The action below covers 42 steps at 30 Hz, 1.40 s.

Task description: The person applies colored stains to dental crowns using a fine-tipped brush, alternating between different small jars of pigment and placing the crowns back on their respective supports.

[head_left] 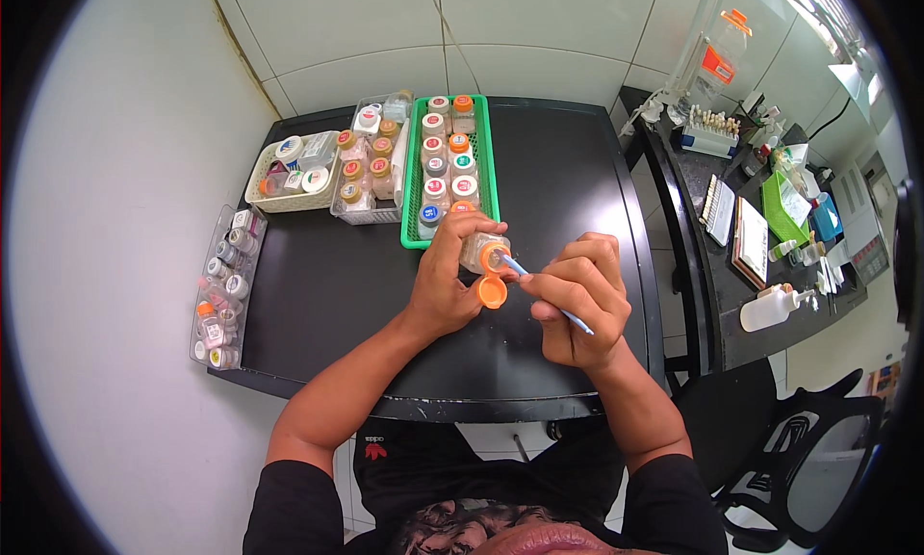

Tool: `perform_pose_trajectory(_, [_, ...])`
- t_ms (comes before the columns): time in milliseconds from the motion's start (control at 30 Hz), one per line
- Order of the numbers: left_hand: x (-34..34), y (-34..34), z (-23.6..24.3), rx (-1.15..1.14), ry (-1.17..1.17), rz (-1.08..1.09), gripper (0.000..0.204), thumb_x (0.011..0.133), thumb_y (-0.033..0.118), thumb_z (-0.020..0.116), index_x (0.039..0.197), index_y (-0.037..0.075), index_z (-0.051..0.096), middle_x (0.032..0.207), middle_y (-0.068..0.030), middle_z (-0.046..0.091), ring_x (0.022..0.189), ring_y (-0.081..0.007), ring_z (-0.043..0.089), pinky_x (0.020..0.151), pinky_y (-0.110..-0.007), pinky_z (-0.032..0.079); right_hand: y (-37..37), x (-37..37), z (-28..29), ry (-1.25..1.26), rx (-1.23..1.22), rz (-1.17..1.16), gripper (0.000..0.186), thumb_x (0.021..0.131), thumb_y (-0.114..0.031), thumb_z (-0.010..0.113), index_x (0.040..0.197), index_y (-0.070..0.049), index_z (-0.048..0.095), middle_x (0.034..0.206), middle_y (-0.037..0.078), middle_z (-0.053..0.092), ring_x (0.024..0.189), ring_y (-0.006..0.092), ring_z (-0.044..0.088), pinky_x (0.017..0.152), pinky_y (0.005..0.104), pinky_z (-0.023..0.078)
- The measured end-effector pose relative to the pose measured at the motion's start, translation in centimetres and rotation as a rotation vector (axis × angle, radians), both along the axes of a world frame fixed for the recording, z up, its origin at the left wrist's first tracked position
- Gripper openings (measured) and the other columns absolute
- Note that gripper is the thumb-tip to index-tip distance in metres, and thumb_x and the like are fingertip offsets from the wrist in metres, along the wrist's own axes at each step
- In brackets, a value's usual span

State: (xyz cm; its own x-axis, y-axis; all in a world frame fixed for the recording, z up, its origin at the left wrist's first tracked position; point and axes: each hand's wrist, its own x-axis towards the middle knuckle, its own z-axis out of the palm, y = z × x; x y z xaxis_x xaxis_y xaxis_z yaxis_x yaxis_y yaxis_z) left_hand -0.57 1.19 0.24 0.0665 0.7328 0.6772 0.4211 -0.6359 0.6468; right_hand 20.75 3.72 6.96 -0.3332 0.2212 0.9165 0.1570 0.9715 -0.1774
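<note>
My left hand (446,278) is wrapped round a small clear bottle (475,252), tilted so its mouth points toward me. Its orange flip cap (492,291) hangs open below the orange neck ring. In my right hand (583,300) a thin light-blue stick-like tool (575,319) is pinched, its tip at the bottle's mouth. Whether the tip is inside, I cannot tell. Just beyond my left hand stands a green plastic basket (495,170) with several small jars, their lids white, orange, grey, teal and blue.
Left of the green basket are a clear bin (361,215) of gold-lidded jars and a cream basket (281,205). A clear tray (236,364) of small bottles lies along the table's left edge. On the right, a side desk (736,348) carries a white pump bottle (767,311) and a green tray (777,208).
</note>
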Motion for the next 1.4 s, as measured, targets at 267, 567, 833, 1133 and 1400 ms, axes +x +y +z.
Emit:
perform_pose_trajectory(267, [0.1,0.0,0.4,0.138,0.101,0.161,0.061,0.087,0.020,0.097,0.134,0.006,0.062,0.138,-0.0162,0.062,0.130,-0.0321,0.066,0.110,-0.044,0.055,0.1,0.1,0.0,-0.019,0.032,0.018,0.024,0.094,-0.029,0.083,0.103,-0.007,0.081,0.085,0.002,0.069,0.083,0.0246,0.062,0.081,0.0432,0.047])
perform_pose_trajectory(567, [-0.4,0.5,0.4,0.158,0.041,0.173,0.065,0.079,0.003,0.095,0.134,0.008,0.062,0.139,-0.0187,0.057,0.127,-0.0353,0.064,0.106,-0.045,0.057,0.4,-0.1,-0.2,-0.049,0.055,0.035,0.026,0.090,-0.029,0.084,0.104,-0.008,0.080,0.089,0.002,0.068,0.085,0.0246,0.062,0.081,0.0444,0.047])
perform_pose_trajectory(833, [-0.2,-0.2,0.9,0.090,0.088,0.252,0.059,0.080,0.006,0.095,0.131,0.009,0.067,0.128,-0.0157,0.057,0.118,-0.0341,0.063,0.100,-0.045,0.056,0.2,-0.3,-0.4,-0.092,0.024,-0.007,0.028,0.082,-0.026,0.089,0.102,-0.009,0.079,0.088,0.001,0.068,0.086,0.0256,0.062,0.082,0.0452,0.047])
perform_pose_trajectory(1133, [-0.3,-0.1,0.4,0.082,0.112,0.234,0.059,0.079,0.011,0.098,0.129,0.009,0.066,0.126,-0.0144,0.060,0.117,-0.0324,0.064,0.100,-0.043,0.055,0.4,-0.7,-0.6,-0.040,-0.083,-0.001,0.021,0.090,-0.021,0.085,0.104,-0.007,0.080,0.089,0.002,0.070,0.086,0.0253,0.063,0.083,0.0422,0.045])
perform_pose_trajectory(1400, [-0.2,0.1,0.5,0.093,0.132,0.223,0.059,0.079,0.013,0.099,0.126,0.007,0.064,0.126,-0.0144,0.059,0.117,-0.0318,0.064,0.100,-0.042,0.055,0.4,-0.6,-0.1,-0.055,-0.004,-0.001,0.018,0.091,-0.022,0.085,0.099,-0.008,0.076,0.087,0.003,0.069,0.085,0.0253,0.063,0.083,0.0427,0.046])
